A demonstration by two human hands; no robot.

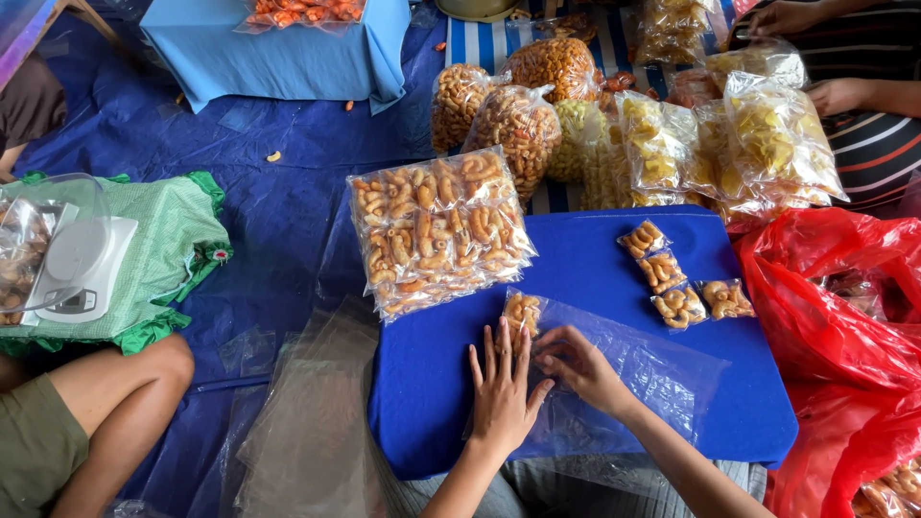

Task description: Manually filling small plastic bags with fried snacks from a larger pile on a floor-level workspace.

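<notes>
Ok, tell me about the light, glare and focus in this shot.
Head view: soft, even daylight with faint shadows under the left hand and right hand; pale glare on the clear bag and the snack bags at the top; focus sharp across the blue board; slight wide-angle stretch toward the edges, as at the red bag.

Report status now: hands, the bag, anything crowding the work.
Left hand flat on clear plastic bag, right hand pinching it. One small snack packet inside at the top. Stacked packets close on left; four loose packets on right.
</notes>
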